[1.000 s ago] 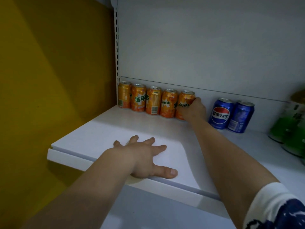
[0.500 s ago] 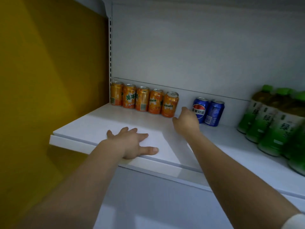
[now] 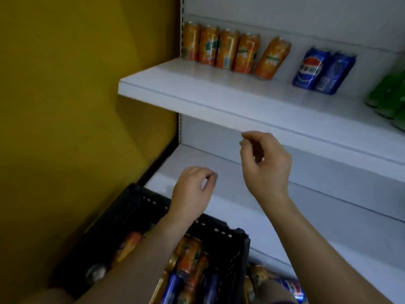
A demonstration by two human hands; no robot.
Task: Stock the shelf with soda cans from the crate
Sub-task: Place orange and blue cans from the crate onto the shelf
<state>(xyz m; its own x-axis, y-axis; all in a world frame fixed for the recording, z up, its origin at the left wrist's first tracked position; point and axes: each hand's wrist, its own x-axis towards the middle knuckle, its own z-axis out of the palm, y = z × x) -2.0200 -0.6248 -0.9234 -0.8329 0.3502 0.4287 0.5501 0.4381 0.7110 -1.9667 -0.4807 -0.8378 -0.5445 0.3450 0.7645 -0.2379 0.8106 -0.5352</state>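
Hovering in the air in front of the shelving, both hands are empty in the head view, the only view given. The left hand (image 3: pixel 192 189) hangs over the far rim of the black plastic crate (image 3: pixel 230 244), its fingers curled loosely inward with the fingertips close to the thumb and nothing between them. The right hand (image 3: pixel 266 163) sits higher and to the right of it, just below the front edge of the white shelf (image 3: pixel 219 93), also loosely curled, thumb and forefinger nearly meeting on nothing. The two hands are apart, with a gap of bare lower shelf (image 3: pixel 241 207) showing between them. Beneath the left forearm, the crate holds orange soda cans (image 3: pixel 190 253) and blue cans (image 3: pixel 173 286) lying in a jumble; details are dim and blurred. Well above both hands, along the back of the white shelf, stand five orange Mirinda cans (image 3: pixel 228 49) in a row, the rightmost one set slightly apart from the other four. Right of those, above the right hand, two blue Pepsi cans (image 3: pixel 322 71) stand touching, and green bottles (image 3: pixel 390 97) show at the far right edge.
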